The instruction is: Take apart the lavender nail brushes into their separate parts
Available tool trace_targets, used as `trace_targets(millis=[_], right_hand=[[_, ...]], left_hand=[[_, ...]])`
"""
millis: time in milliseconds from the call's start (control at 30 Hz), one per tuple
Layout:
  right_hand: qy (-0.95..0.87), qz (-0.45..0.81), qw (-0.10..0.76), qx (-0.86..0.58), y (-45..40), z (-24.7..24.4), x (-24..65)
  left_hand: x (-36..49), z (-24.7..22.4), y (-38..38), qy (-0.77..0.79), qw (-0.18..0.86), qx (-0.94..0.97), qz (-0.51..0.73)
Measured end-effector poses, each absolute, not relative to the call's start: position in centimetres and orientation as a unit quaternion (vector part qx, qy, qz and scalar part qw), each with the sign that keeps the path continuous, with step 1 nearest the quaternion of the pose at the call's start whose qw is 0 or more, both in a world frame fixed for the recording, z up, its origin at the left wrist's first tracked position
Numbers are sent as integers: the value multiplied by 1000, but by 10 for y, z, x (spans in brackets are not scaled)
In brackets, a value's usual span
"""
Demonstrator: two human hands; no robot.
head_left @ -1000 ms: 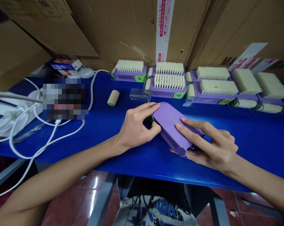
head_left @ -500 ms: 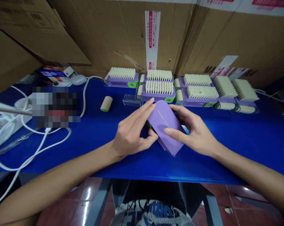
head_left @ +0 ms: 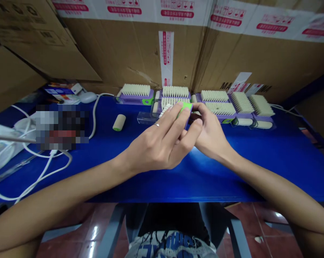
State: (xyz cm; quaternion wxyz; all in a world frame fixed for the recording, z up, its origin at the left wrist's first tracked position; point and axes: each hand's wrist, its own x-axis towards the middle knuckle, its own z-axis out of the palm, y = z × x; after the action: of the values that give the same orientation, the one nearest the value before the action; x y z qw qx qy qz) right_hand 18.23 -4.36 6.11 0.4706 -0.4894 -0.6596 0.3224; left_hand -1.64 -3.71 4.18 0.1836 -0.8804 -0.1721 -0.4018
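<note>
Between my two hands, above the blue table (head_left: pixel 156 186), is a purple brush (head_left: pixel 186 106) with a bright green end; pale bristles show at its left side. My left hand (head_left: pixel 159 147), with a ring on one finger, lies over the brush with its fingers bent around it and covers most of it. My right hand (head_left: pixel 211 134) grips the brush from the other side, its fingertips partly hidden behind my left fingers. A pale cylindrical roller (head_left: pixel 119 122) with a green end lies on the table to the left of my hands.
Several purple brushes, among them one at the left (head_left: pixel 136 94) and one at the right (head_left: pixel 262 105), stand bristles up along the back. Cardboard boxes (head_left: pixel 119 50) rise behind them. White cables (head_left: pixel 45 175) and a blurred-out patch (head_left: pixel 61 127) are at the left.
The brush has been turned: its smooth purple face was up before, and now its green end and bristles show. My left hand has wrapped further over it. The view has tilted up slightly.
</note>
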Motion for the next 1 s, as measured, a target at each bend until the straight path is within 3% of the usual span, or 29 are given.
trace_targets(millis=[100, 400, 500, 600, 700, 800, 1000], right_hand=[[-647, 363, 474, -474, -40, 62, 187], [-658, 358, 494, -442, -24, 62, 201], [-647, 359, 509, -440, -24, 60, 202], [-624, 379, 530, -431, -27, 59, 196], [-607, 427, 532, -407, -31, 59, 192], [-629, 436, 499, -406, -35, 59, 202], [-732, 401, 356, -421, -45, 34, 233]], left_hand=[[-12, 47, -38, -175, 158, -886, -400], [1, 78, -42, -265, -46, -902, -338], [-14, 84, -30, -225, -50, -912, -340], [-26, 67, -14, -188, -70, -893, -402], [-26, 35, -2, -215, -205, -851, -433], [-27, 22, -1, -286, -313, -822, -379], [-48, 50, -9, -343, -232, -887, -204]])
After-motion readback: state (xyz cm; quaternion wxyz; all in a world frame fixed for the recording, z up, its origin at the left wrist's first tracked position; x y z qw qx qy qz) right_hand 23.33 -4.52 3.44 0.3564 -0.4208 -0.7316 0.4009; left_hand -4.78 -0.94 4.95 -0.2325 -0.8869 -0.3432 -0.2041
